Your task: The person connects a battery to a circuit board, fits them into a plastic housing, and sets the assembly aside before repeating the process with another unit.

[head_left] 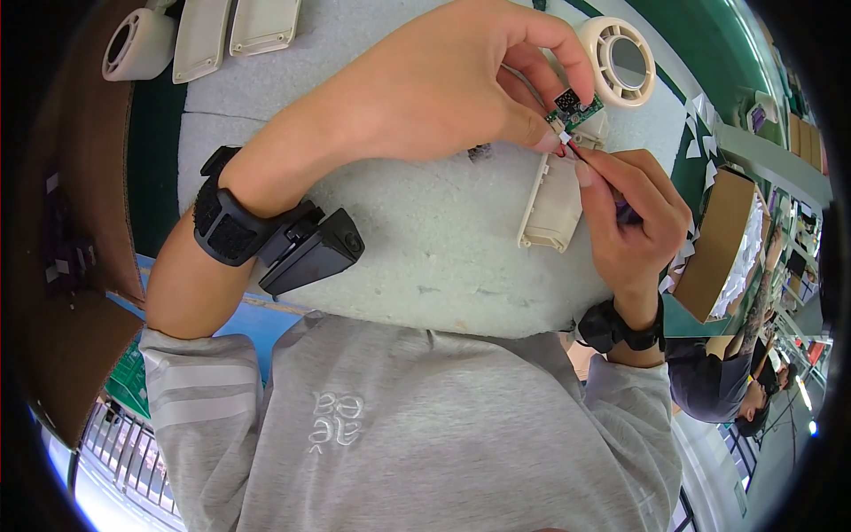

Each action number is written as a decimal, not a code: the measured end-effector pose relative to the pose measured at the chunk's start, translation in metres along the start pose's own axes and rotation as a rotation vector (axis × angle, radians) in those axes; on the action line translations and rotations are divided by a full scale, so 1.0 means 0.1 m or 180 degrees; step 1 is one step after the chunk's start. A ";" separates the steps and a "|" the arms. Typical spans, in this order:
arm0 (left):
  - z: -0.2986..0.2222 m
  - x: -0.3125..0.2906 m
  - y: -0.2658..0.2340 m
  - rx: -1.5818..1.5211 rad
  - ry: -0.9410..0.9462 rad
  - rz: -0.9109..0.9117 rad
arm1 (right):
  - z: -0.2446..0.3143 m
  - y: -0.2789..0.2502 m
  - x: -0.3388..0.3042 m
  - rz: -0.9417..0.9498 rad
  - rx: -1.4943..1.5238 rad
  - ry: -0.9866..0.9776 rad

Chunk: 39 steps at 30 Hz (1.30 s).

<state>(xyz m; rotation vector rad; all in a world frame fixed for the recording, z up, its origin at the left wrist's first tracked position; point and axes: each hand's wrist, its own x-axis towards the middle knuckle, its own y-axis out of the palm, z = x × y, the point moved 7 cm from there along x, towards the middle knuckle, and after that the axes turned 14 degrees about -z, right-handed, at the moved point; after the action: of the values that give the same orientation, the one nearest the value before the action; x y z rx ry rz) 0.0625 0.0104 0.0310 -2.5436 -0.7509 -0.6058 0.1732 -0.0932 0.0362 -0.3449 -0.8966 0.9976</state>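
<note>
My left hand (pixel 470 84) reaches across the foam and grips a small green circuit board (pixel 581 113) between thumb and fingers. Close to its lower edge, my right hand (pixel 640 213) pinches thin red and black wires (pixel 573 151) beside a white plug (pixel 564 137). The plug is at the board's edge; whether it is fully seated I cannot tell. Below the fingers lies a cream plastic housing (pixel 550 213), partly covered by my right hand. Something dark purple (pixel 628 211) shows under the right palm, too hidden to name. Just beyond the board is a round cream part (pixel 603 40) with a slotted rim.
A pale foam mat (pixel 425 239) covers the work surface. Two cream shells (pixel 202 40) and a cream cylinder (pixel 152 44) lie at far left. An open cardboard box (pixel 716 239) with white pieces stands at right, near another person (pixel 718 381). Brown cardboard (pixel 84 355) borders the left.
</note>
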 end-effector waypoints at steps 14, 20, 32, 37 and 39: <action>0.22 -0.03 0.05 -0.1108 -0.2183 -0.0051 | -0.01 0.00 0.00 -0.0021 -0.0021 -0.0027; 0.24 -0.09 0.07 -0.1317 -0.1967 -0.0220 | -0.01 0.01 -0.01 0.0017 0.0124 -0.0195; -0.04 0.00 0.06 -0.0124 -0.0710 -0.0348 | -0.15 -0.04 0.01 -0.0527 0.0284 0.0710; 0.01 -0.02 0.11 -0.0117 -0.0985 -0.0373 | -0.12 -0.04 0.03 -0.0386 0.0011 0.0488; -0.04 -0.03 0.05 -0.0118 -0.0811 -0.0777 | -0.13 -0.03 0.03 -0.0411 0.0064 0.0544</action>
<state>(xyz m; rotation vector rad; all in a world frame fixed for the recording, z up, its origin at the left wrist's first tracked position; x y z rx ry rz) 0.0617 0.0031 0.0313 -2.6139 -1.1610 -0.3746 0.1860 -0.0906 0.0320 -0.3456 -0.7440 0.8443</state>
